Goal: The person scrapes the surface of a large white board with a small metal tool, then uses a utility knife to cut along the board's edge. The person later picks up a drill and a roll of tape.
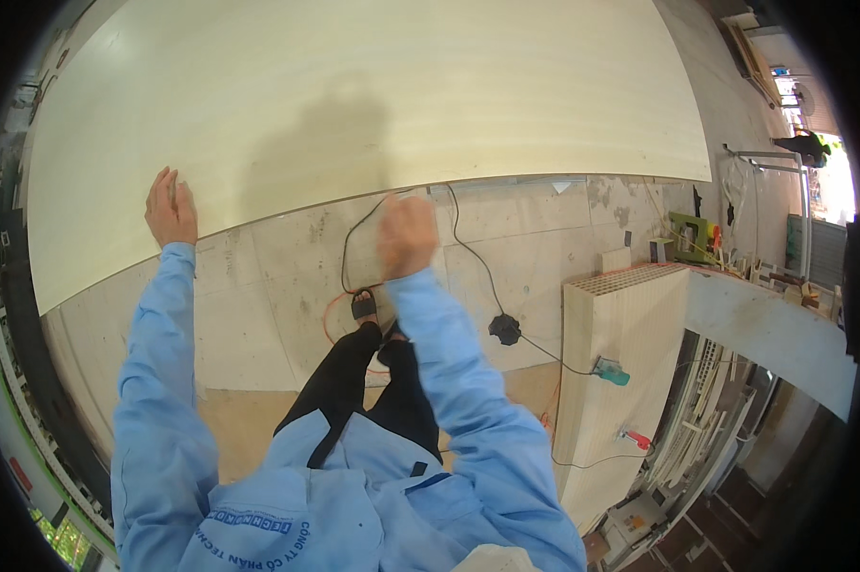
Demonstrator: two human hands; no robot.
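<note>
Blurring with motion at the panel's near edge: right hand [408, 234], grip impossible to tell. Running off the top of the picture: large pale panel [354, 86]. Hiding behind the black trousers: most of the orange cable [330, 315]. Blurring into clutter too small to tell: tools on the grey desk [782, 329].

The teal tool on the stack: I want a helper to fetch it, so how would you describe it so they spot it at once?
Start at the big pale board that the left hand touches, then look right to the tall stack of pale sheets. The teal tool lies on its face, on a black cable. The red-tipped tool below is smaller.
</note>
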